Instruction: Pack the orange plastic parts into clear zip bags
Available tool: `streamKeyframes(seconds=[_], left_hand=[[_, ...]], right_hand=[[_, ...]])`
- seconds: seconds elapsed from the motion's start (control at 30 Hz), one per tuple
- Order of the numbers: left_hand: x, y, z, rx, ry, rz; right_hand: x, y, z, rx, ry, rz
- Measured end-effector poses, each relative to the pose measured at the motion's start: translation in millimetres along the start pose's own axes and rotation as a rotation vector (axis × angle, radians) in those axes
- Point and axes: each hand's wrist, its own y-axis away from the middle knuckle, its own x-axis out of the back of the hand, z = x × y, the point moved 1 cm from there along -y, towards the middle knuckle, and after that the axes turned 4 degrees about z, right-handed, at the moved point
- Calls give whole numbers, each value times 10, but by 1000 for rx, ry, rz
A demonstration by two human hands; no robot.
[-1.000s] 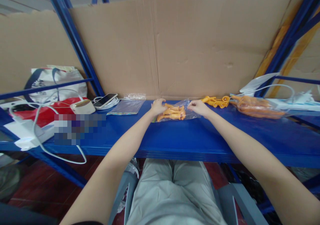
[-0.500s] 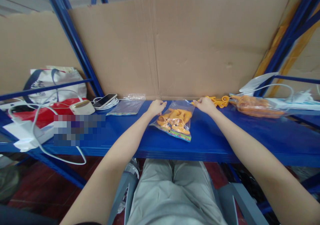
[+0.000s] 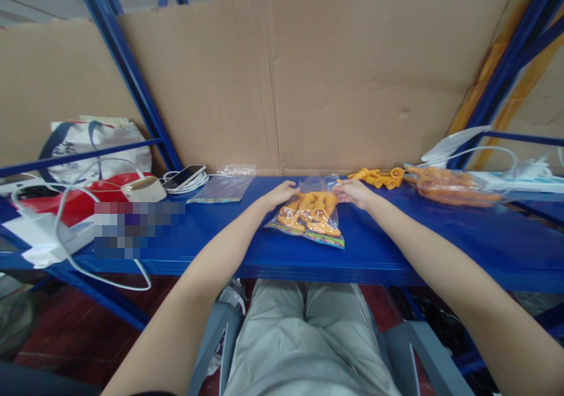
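A clear plastic bag (image 3: 305, 231) lies on the blue shelf in front of me, with a colourful printed strip along its near edge. Several orange plastic pieces (image 3: 321, 208), curved and hollow-ended, fill it. My left hand (image 3: 282, 194) has its fingers closed at the bag's upper left edge. At the upper right edge, my right hand (image 3: 353, 193) grips the film with its fingertips; a small orange bit shows beside them. Just behind the right hand is a loose pile of similar orange pieces (image 3: 382, 178).
Flat clear bags (image 3: 222, 187) lie left of my left hand, beside a phone (image 3: 187, 177) on a coiled white cable. Another bag of orange pieces (image 3: 453, 187) is at the right. Chargers and cables (image 3: 57, 237) crowd the left end. A cardboard sheet (image 3: 343, 79) stands behind.
My right hand has come toward me and away from the loose pile, onto the bag's edge. My left hand has shifted slightly right. The bag has moved a little rightward.
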Motion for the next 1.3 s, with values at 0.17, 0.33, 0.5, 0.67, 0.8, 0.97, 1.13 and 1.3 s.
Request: streamKeyframes(seconds=[0.17,0.33,0.5,0.67,0.8,0.97,1.13,1.3], left_hand=[[85,-59,9,107,195,95],[108,-30,33,190,310,40],[105,-55,26,194,346,103],[121,-43,46,161,367,94],[157,52,95,157,329,12],[215,50,107,138,307,0],[226,-64,37,96,196,22],[211,-141,-4,-140,-228,51]], right_hand=[[-45,24,-10,11,-212,-54],[-70,44,-23,34,-252,-117],[-50,45,-30,-28,-196,-90],[-11,43,-23,-40,-167,-94],[29,13,4,-22,-157,-155],[73,-39,15,11,-137,-158],[70,-57,26,69,-109,-147],[49,-87,44,174,-14,-97]])
